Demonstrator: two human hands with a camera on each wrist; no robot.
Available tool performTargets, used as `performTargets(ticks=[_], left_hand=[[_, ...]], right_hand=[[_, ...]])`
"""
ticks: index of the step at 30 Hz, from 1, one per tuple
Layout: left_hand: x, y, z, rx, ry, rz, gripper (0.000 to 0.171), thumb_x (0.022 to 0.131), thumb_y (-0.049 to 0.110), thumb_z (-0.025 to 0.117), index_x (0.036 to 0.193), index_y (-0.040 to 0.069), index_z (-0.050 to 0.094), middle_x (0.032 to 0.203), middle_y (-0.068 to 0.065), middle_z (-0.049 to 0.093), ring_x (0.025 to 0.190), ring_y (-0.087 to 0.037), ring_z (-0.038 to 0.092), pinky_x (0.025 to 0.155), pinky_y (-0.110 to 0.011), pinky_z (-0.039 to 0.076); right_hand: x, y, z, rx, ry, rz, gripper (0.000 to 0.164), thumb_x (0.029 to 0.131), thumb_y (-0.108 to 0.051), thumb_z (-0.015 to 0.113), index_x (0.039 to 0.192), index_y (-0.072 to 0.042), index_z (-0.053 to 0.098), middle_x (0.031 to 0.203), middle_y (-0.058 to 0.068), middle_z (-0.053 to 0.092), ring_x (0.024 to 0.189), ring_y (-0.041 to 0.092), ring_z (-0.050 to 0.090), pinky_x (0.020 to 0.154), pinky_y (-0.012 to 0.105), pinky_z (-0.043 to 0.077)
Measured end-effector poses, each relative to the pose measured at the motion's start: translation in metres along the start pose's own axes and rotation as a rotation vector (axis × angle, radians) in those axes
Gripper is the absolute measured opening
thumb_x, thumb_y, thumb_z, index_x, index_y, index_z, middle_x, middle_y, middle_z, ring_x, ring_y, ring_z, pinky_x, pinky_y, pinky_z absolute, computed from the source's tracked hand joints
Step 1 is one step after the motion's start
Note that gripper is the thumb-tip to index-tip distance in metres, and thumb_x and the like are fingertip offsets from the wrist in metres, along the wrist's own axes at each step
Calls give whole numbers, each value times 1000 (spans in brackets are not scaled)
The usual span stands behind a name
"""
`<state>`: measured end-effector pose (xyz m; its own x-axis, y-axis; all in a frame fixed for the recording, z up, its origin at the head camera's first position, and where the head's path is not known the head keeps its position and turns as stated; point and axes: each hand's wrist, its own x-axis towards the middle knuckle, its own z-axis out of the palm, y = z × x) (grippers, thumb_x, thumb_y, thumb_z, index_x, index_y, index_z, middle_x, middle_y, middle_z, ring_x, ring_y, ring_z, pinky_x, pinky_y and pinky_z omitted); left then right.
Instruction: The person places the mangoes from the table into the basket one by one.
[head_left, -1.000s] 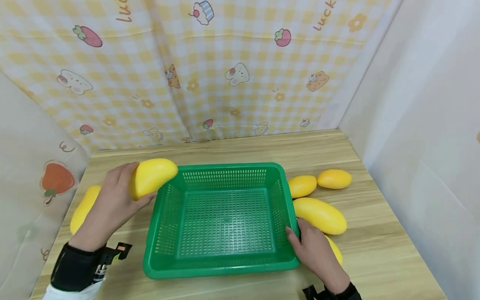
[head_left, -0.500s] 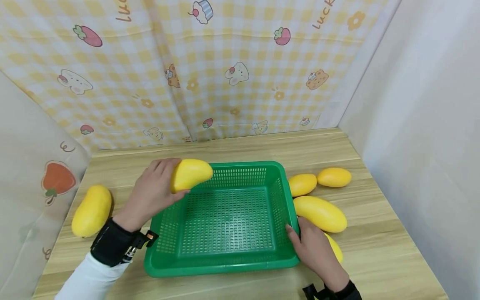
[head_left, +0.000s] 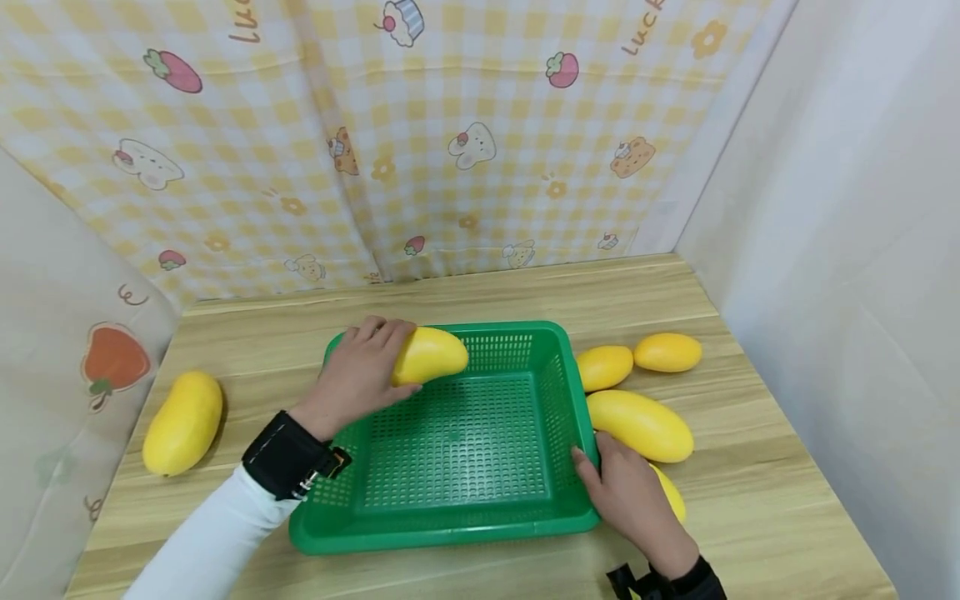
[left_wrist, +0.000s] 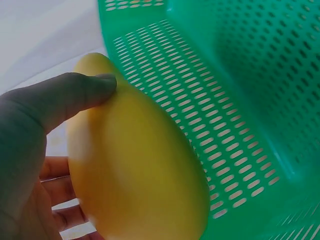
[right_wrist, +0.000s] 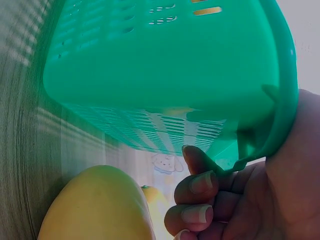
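Head view: left hand (head_left: pixel 358 375) has moved mango (head_left: pixel 435 355) farther over basket (head_left: pixel 450 538).

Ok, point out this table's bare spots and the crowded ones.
Bare table: behind the basket, up to the checked cloth; between the lone mango and basket, beyond the left forearm; right of the four mangoes. Crowded: the basket's right side, with those mangoes and the right hand.
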<state>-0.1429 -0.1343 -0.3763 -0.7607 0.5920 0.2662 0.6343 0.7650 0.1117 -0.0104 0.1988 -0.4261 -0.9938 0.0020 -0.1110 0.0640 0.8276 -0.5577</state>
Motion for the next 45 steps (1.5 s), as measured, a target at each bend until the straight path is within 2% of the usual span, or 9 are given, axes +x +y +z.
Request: performTargets(ticks=[7,14,23,29,33,39,45], left_hand=[[3,3,20,48,-65,91,83,71,45,82,133,1,48,119,-17,55,108,-34,46,88,-50,42],[3,1,35,82,-94,140,82,69,41,85,134,6,49,110,-16,53,102,-33,46,82,-48,43],[2,4,48,151,-156,188,78,70,40,84,136,15,51,108,-17,53,99,-33,46,82,-49,43],[-3,3,53,227,-158,223,76,70,41,84,136,19,52,111,-21,54,106,-38,48,84,-50,43],[-7,1,56,236,-170,224,75,70,41,84,135,20,53,111,-23,55,106,-41,48,85,-50,44],[-10,-1,61,207,-168,201,75,70,39,84,134,17,54,109,-23,52,100,-38,48,79,-49,45],[-10,-3,64,198,-183,171,75,71,37,84,136,15,53,120,-26,48,106,-40,46,81,-50,45]], right_hand=[[1,3,-1,13,-6,7,20,97,-23,56,96,-3,55,63,-1,45,58,10,48,54,25,43],[3,4,1,21,-19,6,21,97,-24,56,96,-3,55,63,-1,45,58,10,48,53,25,43],[2,5,2,49,-35,22,21,97,-23,56,97,-3,55,64,-1,47,58,9,50,54,25,45],[3,7,1,63,-31,-3,19,96,-23,57,96,-4,56,64,-2,48,58,9,50,53,23,46],[3,8,1,65,-30,-20,18,96,-24,58,94,-6,56,63,-3,47,58,8,50,53,23,45],[3,9,1,69,-25,-17,19,96,-25,58,95,-6,57,63,-3,48,58,8,50,53,23,45],[3,9,0,68,-21,-22,19,96,-25,58,95,-6,57,64,-4,48,59,8,50,54,23,45]])
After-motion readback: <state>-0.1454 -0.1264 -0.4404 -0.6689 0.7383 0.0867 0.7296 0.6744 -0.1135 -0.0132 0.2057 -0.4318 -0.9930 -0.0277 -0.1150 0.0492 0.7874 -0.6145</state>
